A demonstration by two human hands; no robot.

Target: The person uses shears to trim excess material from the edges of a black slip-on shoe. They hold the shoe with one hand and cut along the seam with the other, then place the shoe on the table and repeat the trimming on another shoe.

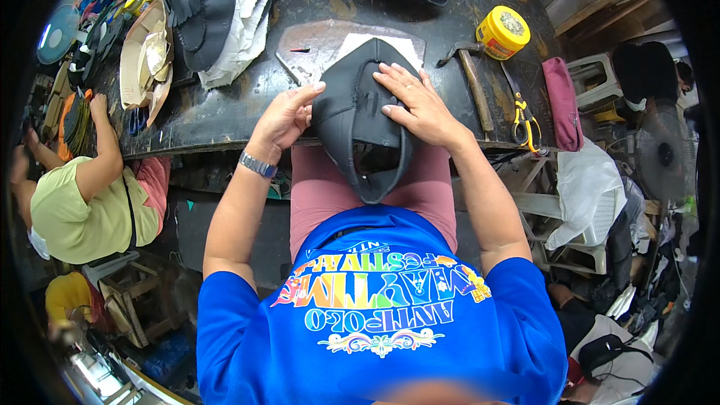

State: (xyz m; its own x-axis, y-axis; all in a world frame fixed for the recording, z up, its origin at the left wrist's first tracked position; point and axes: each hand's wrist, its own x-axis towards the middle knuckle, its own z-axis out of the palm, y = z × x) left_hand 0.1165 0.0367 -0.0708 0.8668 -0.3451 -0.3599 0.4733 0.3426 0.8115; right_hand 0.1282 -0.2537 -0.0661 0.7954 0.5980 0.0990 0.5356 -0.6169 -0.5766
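A black shoe upper (337, 120), loafer-shaped with a gathered seam, leans over the near table edge above my lap, its opening toward me. My right hand (420, 103) lies flat on top of it, fingers stretched out and thumb spread. At its left edge is my left hand (283, 120), with fingers curled in and thumb tip against the edge; part of those fingertips is hidden. Under the toe lie a smooth brownish slab (304, 39) and a piece of white paper (409, 46).
Right of the slab are a hammer (474, 82), a yellow tub (503, 32), yellow-handled scissors (523, 121) and a maroon pouch (562, 105). More black uppers (199, 7) and tan pieces (142, 67) crowd the left. A person in light green (79, 214) sits there.
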